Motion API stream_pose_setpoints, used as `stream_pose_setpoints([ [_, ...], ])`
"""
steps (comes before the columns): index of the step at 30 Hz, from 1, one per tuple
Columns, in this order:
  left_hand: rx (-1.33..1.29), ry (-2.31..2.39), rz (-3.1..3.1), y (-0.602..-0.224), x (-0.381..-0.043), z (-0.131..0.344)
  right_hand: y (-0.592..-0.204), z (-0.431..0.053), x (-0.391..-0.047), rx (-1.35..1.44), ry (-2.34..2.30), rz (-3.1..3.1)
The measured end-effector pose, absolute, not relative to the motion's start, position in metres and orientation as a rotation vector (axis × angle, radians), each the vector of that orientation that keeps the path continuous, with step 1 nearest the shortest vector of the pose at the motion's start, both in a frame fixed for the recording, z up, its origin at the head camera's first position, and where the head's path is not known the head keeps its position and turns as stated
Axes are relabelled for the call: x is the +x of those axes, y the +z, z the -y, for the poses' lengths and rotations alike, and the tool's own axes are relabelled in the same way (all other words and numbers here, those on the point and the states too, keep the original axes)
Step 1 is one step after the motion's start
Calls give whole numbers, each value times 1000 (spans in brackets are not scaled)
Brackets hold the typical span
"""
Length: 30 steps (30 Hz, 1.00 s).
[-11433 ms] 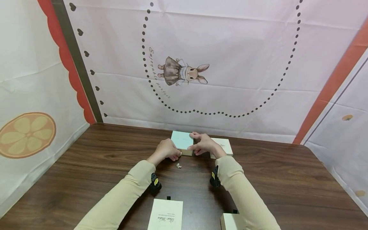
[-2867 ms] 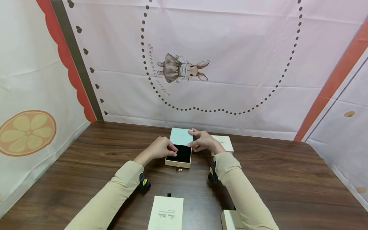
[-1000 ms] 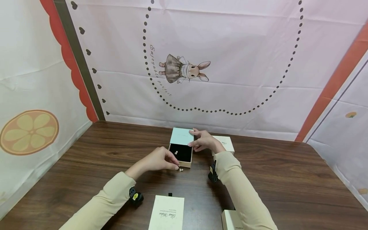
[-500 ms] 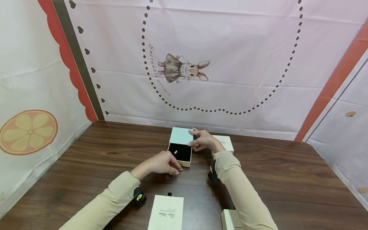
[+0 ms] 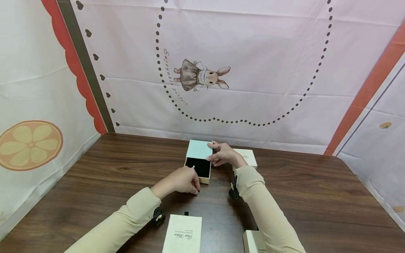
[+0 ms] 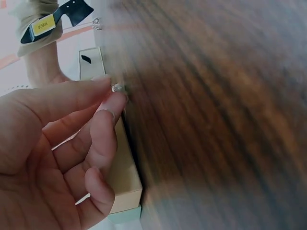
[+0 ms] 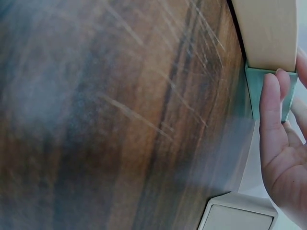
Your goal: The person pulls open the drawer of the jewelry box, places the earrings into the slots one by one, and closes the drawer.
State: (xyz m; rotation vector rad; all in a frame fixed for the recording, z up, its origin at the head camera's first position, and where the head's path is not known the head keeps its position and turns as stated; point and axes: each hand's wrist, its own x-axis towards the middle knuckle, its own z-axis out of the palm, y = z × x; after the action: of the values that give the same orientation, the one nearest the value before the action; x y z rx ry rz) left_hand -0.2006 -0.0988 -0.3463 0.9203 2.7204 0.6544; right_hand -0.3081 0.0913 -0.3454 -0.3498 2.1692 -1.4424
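Note:
A jewellery box with a pale teal sleeve (image 5: 200, 149) lies near the table's back edge, its black-lined drawer (image 5: 202, 168) pulled out toward me. My right hand (image 5: 223, 155) grips the sleeve's right side, thumb at the near corner; the right wrist view shows fingers along the teal wall (image 7: 256, 91). Just in front of the drawer is my left hand (image 5: 185, 180), pinching a small silvery earring (image 6: 117, 88) between thumb and index finger, low over the wood. Another small silvery earring (image 5: 193, 167) lies in the drawer, mostly hidden behind my left hand.
A cream box (image 5: 246, 158) stands right of the teal one, partly behind my right wrist. Nearer me lie a flat cream lettered box (image 5: 183, 233) with a black tab and another cream box (image 5: 253, 242) beside my right forearm. A patterned cloth (image 5: 253, 70) hangs behind the table.
The box, closed at first, had its drawer drawn out and one earring laid inside. My left hand then came down to the table before it and took up the other earring. My right hand stayed put.

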Motion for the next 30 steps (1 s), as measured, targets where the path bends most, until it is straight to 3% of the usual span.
stream_pose_setpoints([
  [30, 977, 626, -2738, -347, -198, 100, -347, -92, -308, -362, -1455, -2164],
])
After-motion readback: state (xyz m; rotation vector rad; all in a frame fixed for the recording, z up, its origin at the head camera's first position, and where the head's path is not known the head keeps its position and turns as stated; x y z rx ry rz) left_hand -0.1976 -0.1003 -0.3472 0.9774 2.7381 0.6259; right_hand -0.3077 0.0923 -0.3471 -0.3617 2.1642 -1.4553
